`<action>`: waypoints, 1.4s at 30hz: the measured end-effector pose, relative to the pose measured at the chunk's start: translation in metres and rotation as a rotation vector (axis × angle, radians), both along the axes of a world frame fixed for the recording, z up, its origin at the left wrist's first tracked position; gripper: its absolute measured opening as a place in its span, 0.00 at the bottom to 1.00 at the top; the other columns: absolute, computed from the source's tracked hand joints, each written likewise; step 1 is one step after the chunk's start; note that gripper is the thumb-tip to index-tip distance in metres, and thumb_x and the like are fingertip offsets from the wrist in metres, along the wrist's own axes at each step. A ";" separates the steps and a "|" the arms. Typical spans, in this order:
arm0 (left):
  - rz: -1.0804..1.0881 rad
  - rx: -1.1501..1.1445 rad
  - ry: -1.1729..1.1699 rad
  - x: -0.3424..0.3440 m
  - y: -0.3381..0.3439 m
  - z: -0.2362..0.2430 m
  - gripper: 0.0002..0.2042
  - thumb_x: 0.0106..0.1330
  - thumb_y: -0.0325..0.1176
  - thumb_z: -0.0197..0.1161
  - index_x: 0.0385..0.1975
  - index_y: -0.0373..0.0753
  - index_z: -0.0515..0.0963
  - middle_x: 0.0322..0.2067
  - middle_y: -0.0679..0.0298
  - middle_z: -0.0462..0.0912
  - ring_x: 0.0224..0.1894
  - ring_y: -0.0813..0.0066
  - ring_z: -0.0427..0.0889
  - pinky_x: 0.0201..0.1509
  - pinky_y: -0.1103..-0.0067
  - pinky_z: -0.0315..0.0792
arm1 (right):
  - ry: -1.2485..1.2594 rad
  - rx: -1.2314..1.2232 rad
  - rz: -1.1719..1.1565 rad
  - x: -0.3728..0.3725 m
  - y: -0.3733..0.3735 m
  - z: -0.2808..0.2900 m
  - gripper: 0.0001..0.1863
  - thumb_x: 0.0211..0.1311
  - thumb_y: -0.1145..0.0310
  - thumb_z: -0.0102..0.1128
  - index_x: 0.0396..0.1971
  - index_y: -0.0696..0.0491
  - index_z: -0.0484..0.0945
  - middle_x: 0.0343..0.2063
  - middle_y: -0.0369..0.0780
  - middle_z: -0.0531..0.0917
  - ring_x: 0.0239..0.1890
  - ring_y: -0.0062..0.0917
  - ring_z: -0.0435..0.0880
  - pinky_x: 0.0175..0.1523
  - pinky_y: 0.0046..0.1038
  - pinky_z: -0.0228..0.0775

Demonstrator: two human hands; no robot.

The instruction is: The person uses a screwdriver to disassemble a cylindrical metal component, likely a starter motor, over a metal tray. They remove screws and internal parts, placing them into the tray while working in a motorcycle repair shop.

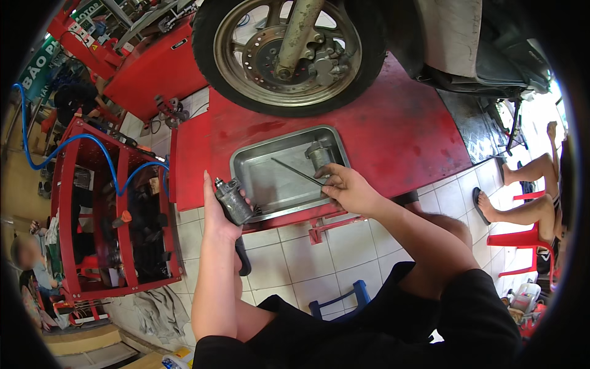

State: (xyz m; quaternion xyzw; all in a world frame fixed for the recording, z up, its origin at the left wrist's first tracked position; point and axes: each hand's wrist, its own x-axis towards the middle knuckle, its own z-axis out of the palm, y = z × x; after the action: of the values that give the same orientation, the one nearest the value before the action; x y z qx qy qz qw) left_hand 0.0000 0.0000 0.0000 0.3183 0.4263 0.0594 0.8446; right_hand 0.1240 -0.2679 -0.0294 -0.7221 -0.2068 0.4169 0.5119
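From the head camera I am looking down at a red lift table [393,129] with a scooter's front wheel [289,52] standing at its far end and a shallow steel tray [258,161] near its front edge.

My left hand [218,218] is closing around a small grey metal cylinder, likely a starter motor body [233,200], and holding it upright just off the tray's left front corner, above the tiled floor [289,261]. It is looking dense and heavy for its size, rigid, probably greasy, so wrapping the whole barrel seems safest.

My right hand [347,187] is pinching a long thin metal rod [298,172] between thumb and fingertips at its near end; the rod is slanting over the tray, its far tip pointing up-left. It is looking light and stiff but easy to roll or slip. A second grey motor part [319,154] is standing in the tray, just beyond that hand.

A red tool cart [117,215] with a blue hose [67,147] is standing to my left; another person's bare legs [522,190] are showing at right.
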 end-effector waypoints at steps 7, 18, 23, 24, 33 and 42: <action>-0.073 -0.028 0.057 0.003 -0.016 -0.007 0.33 0.60 0.74 0.50 0.28 0.45 0.78 0.20 0.63 0.77 0.22 0.66 0.76 0.30 0.71 0.72 | 0.264 0.547 -0.060 -0.001 -0.015 0.026 0.23 0.67 0.72 0.58 0.58 0.69 0.68 0.45 0.47 0.84 0.46 0.34 0.87 0.51 0.31 0.79; -0.152 -0.334 0.002 0.020 -0.078 -0.038 0.33 0.61 0.73 0.51 0.31 0.43 0.78 0.22 0.61 0.77 0.25 0.64 0.75 0.30 0.71 0.72 | -0.396 0.514 -0.515 0.009 -0.021 0.055 0.10 0.68 0.71 0.61 0.40 0.64 0.83 0.29 0.38 0.85 0.33 0.20 0.83 0.41 0.22 0.75; -0.085 -0.403 -0.019 0.015 -0.089 -0.036 0.32 0.62 0.73 0.49 0.31 0.44 0.78 0.23 0.63 0.76 0.26 0.66 0.75 0.32 0.72 0.71 | -0.399 0.619 -0.497 -0.004 -0.011 0.050 0.12 0.75 0.71 0.50 0.43 0.66 0.77 0.31 0.40 0.84 0.36 0.22 0.85 0.42 0.23 0.75; -0.072 -0.406 -0.027 0.014 -0.089 -0.035 0.32 0.62 0.73 0.49 0.31 0.44 0.78 0.23 0.63 0.76 0.26 0.66 0.75 0.33 0.72 0.71 | -0.418 0.634 -0.480 -0.007 -0.011 0.054 0.12 0.75 0.72 0.49 0.42 0.66 0.77 0.30 0.40 0.84 0.35 0.20 0.85 0.41 0.22 0.74; -0.076 -0.397 0.000 0.010 -0.090 -0.035 0.33 0.62 0.73 0.49 0.31 0.44 0.76 0.23 0.63 0.76 0.27 0.66 0.75 0.33 0.71 0.71 | -0.490 0.640 -0.344 -0.031 -0.001 0.058 0.11 0.75 0.73 0.46 0.38 0.64 0.76 0.25 0.38 0.81 0.31 0.22 0.85 0.35 0.22 0.72; -0.179 -0.400 -0.038 0.014 -0.092 -0.043 0.33 0.63 0.72 0.49 0.30 0.43 0.76 0.23 0.63 0.77 0.27 0.66 0.76 0.35 0.69 0.71 | -0.424 0.576 -0.388 -0.033 0.007 0.053 0.08 0.72 0.75 0.51 0.39 0.63 0.77 0.27 0.42 0.85 0.30 0.21 0.85 0.38 0.25 0.76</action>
State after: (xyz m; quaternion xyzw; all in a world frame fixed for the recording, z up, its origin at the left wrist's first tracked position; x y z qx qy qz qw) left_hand 0.0140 -0.0921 -0.0426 0.1796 0.3835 -0.0954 0.9008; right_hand 0.0915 -0.2614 0.0236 -0.6446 -0.2759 0.0794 0.7085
